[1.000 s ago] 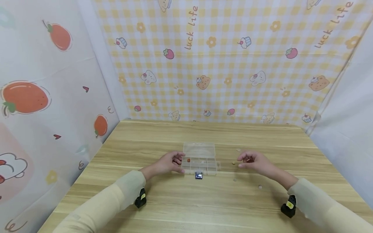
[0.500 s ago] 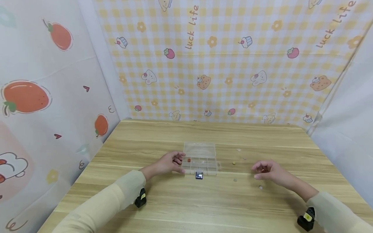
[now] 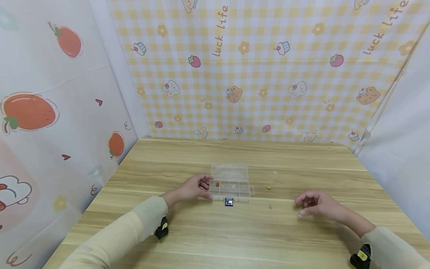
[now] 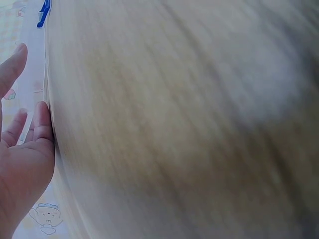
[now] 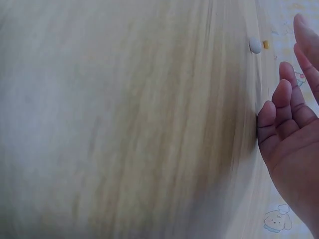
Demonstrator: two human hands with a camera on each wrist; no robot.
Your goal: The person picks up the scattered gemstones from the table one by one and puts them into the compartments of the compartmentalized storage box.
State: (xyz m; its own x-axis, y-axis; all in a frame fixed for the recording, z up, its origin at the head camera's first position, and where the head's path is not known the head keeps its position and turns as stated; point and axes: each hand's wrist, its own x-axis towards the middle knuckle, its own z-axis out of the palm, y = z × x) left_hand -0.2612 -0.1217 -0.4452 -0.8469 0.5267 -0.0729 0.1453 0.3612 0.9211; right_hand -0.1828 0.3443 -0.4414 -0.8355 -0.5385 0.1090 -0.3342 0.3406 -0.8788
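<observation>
A clear plastic compartment box point(image 3: 244, 194) lies on the table with its lid point(image 3: 230, 172) raised at the back and a dark blue latch point(image 3: 228, 202) at the front. An orange bead-like piece point(image 3: 217, 184) sits in its back left compartment. My left hand point(image 3: 196, 187) holds the box's left end, thumb near the front corner and index finger toward the back. To the right, my right hand point(image 3: 317, 203) hovers low, thumb apart from the bent fingers. Just below its thumb tip lies a small whitish piece point(image 3: 300, 215); in the right wrist view this rounded piece point(image 5: 255, 45) stands clear of the fingers.
Several other small pieces lie between box and right hand: a yellow one point(image 3: 269, 188), a pale one point(image 3: 270, 207) nearer the front and a whitish one point(image 3: 274, 172) farther back. A patterned cloth wall point(image 3: 248, 108) rises behind the wooden table point(image 3: 188, 239).
My right hand has moved away from beside the yellow piece, rightward and toward me, to the whitish piece at the front right. My left hand and the box have stayed put.
</observation>
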